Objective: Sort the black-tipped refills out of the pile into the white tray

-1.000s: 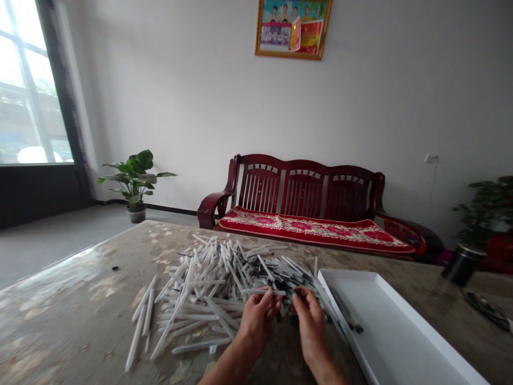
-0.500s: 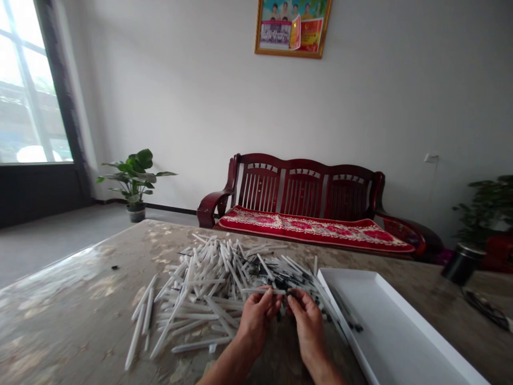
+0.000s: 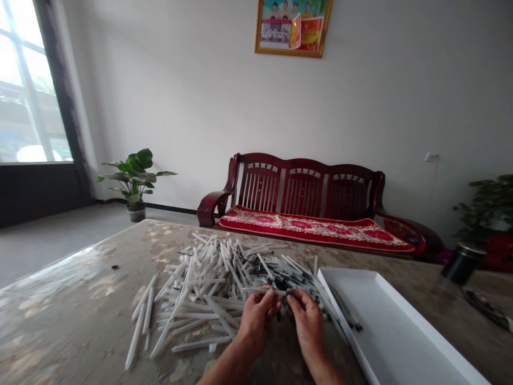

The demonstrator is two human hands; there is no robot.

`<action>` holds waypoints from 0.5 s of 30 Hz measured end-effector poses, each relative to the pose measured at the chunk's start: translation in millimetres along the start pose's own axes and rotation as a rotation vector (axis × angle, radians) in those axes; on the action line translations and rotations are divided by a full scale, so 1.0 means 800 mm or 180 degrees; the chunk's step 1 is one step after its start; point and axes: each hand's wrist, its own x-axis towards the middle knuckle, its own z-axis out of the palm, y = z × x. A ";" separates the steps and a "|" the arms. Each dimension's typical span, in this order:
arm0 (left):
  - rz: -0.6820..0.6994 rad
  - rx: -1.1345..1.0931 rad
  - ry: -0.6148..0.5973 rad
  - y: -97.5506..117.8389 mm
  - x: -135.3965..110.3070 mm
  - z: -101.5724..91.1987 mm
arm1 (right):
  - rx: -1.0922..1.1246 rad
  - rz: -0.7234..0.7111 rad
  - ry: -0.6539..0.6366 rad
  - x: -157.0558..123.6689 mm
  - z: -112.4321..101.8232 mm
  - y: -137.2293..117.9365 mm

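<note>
My left hand (image 3: pixel 256 318) is closed in a pinch around a whitish translucent pen barrel (image 3: pixel 253 290), held level just above the pile. At the barrel's right end, my right hand (image 3: pixel 308 319) pinches a small dark end piece, mostly hidden by the fingers. A large heap of white pen barrels (image 3: pixel 196 315) lies on the table in front of and left of my hands. Dark pen parts (image 3: pixel 280 275) are mixed in at the heap's right side. Several barrels lie loose at its left edge.
To the right stands a shallow white tray (image 3: pixel 395 326) with a few dark-ended pens (image 3: pixel 349 313) along its left wall. A black cylindrical container (image 3: pixel 463 264) and a dark cable (image 3: pixel 487 309) are farther right. Beyond the patterned table (image 3: pixel 88 315) is a red wooden bench (image 3: pixel 302 190).
</note>
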 end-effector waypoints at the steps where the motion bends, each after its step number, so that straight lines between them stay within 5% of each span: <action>1: 0.0021 0.0014 -0.0034 0.000 0.000 0.000 | -0.0090 -0.0075 -0.0022 0.000 -0.001 0.000; 9: 0.0153 0.0182 -0.0090 -0.001 0.000 -0.001 | -0.1239 -0.0882 -0.0234 -0.003 -0.007 -0.008; 15: 0.0149 0.0321 -0.0150 -0.003 -0.002 -0.001 | -0.1189 -0.0495 -0.0358 -0.002 -0.006 -0.002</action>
